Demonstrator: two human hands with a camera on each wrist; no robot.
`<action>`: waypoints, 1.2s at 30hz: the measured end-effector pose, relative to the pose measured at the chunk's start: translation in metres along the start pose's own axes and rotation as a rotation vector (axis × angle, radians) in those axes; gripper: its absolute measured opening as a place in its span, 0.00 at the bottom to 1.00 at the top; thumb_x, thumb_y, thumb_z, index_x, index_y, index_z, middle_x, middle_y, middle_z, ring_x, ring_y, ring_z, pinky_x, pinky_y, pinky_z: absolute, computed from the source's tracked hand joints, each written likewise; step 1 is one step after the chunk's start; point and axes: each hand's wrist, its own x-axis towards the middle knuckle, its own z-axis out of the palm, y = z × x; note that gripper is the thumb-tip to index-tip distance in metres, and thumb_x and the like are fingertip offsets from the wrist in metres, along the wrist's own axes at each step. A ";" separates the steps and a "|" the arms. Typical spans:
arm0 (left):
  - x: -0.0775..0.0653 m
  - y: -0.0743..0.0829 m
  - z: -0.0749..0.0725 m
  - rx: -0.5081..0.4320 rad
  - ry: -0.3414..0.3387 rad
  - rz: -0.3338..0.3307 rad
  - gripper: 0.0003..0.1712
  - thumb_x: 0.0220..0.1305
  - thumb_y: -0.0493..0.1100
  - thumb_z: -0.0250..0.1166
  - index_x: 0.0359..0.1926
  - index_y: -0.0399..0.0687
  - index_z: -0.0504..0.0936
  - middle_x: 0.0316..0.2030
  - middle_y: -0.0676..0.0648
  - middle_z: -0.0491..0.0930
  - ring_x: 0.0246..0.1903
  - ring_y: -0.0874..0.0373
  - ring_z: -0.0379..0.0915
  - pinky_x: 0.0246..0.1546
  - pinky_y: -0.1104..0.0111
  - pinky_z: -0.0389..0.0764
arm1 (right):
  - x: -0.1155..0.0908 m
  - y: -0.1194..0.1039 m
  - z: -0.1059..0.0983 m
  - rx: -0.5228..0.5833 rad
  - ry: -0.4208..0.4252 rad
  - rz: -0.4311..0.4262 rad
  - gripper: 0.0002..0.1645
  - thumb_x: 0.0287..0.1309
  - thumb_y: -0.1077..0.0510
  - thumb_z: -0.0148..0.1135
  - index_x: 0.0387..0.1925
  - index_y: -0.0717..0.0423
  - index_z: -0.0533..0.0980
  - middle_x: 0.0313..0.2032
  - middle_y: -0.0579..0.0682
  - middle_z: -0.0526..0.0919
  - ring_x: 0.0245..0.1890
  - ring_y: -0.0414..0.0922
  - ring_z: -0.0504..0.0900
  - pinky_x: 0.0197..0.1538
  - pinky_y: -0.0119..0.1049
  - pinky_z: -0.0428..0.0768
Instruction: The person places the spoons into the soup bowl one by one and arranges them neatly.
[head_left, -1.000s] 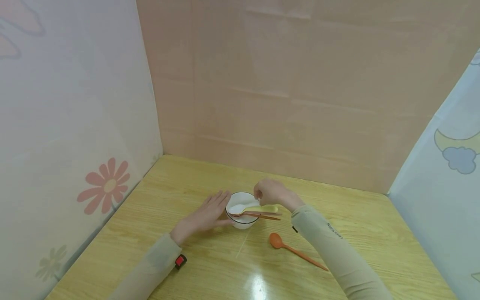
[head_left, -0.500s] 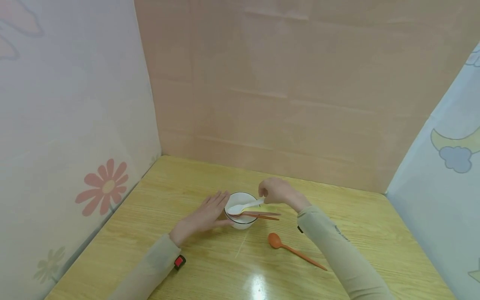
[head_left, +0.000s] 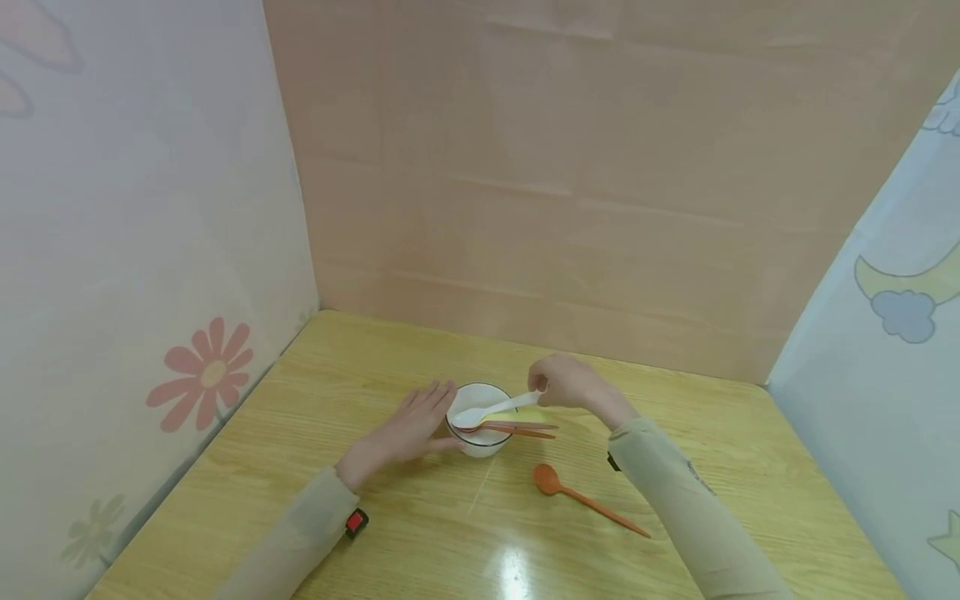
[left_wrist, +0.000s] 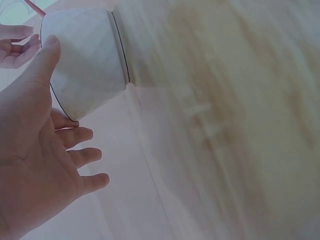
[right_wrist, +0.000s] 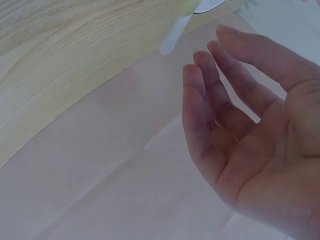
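A white bowl (head_left: pixel 481 450) with a dark rim holds several spoons. On top lies a white spoon (head_left: pixel 469 418), its handle leaning over the right rim. Below it show a yellow spoon handle (head_left: pixel 530 415), a pinkish handle (head_left: pixel 540 427) and an orange-brown one (head_left: pixel 531 434). My left hand (head_left: pixel 405 429) rests against the bowl's left side, thumb on the outer wall, fingers spread. Beside the white handle's end (right_wrist: pixel 171 41) is my right hand (right_wrist: pixel 250 125); in the right wrist view its fingers bend loosely, with a gap to the handle and nothing between them.
An orange spoon (head_left: pixel 596 504) lies on the wooden table (head_left: pixel 420 533), right of the bowl and nearer the front. A tan sheet (head_left: pixel 555 208) stands behind the table. Patterned sheets (head_left: pixel 172 208) flank it on both sides.
My right hand has moved to the right, away from the bowl, and more of the white spoon's handle shows. The left hand stays against the bowl. The view has shifted slightly.
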 end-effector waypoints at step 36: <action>-0.001 -0.001 0.000 0.030 0.001 0.027 0.53 0.66 0.61 0.62 0.76 0.31 0.51 0.76 0.32 0.51 0.76 0.32 0.45 0.72 0.35 0.53 | -0.058 0.029 0.015 0.149 0.125 -0.001 0.13 0.51 0.65 0.72 0.40 0.59 0.82 0.34 0.51 0.85 0.35 0.46 0.83 0.40 0.39 0.83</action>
